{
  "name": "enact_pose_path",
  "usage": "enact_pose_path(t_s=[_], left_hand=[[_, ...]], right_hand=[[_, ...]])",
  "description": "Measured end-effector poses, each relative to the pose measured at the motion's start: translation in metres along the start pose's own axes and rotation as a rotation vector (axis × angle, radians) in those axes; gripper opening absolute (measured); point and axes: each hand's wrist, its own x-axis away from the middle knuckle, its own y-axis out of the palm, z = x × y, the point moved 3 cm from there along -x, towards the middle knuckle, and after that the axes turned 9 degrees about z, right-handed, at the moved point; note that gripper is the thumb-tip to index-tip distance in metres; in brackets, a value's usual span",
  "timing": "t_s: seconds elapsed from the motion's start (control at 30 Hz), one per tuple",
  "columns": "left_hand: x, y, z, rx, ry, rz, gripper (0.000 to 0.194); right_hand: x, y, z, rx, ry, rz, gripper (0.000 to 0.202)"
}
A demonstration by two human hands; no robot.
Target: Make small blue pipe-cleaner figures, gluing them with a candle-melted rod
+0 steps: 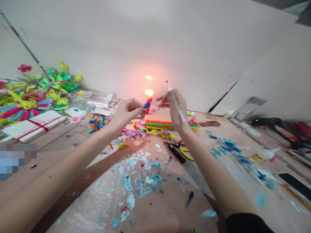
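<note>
My left hand [128, 112] pinches a small dark blue fuzzy piece [146, 105], apparently bent pipe cleaner, between thumb and fingertips. In my right hand [177, 105] is a thin translucent glue stick [169, 86], its darkened tip pointing up and its lower end running down past the wrist. A lit red candle [149, 101] stands behind and between the two hands, and the glue stick's tip is to the right of the flame, apart from it. Beneath the hands lie a bundle of coloured pipe cleaners [160, 124] and a yellow and purple flower [167, 133].
Pliers with yellow handles [186, 153] and a black lighter [177, 154] lie at the centre. Blue pieces [228, 145] and a glue bottle [263, 156] are at right. Pipe-cleaner flowers [26, 100] and a white notebook [34, 126] fill the left. Paper scraps [131, 200] litter the front.
</note>
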Motion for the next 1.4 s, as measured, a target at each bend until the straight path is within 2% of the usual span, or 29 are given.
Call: enact_pose_path(t_s=[0.1,0.2,0.33,0.5,0.8,1.4], left_hand=[[-0.009,-0.008,-0.008,0.037,-0.025,0.035,0.017],[-0.015,-0.012,-0.019,0.025,-0.077,0.052,0.017],[-0.016,-0.013,-0.027,0.011,-0.108,0.076,0.016],[-0.013,-0.009,-0.028,-0.024,-0.129,0.071,0.017],[-0.013,-0.004,-0.034,-0.026,-0.134,0.048,0.013],[-0.013,-0.005,-0.034,-0.042,-0.131,0.052,0.014]], right_hand=[[-0.033,0.002,0.018,-0.028,0.027,0.084,0.026],[-0.053,0.011,0.038,-0.024,0.087,0.148,0.009],[-0.059,0.023,0.064,0.074,0.120,0.226,0.004],[-0.054,0.030,0.083,0.157,0.125,0.243,0.006],[-0.049,0.031,0.082,0.218,0.080,0.212,0.007],[-0.051,0.023,0.075,0.246,0.032,0.260,0.005]])
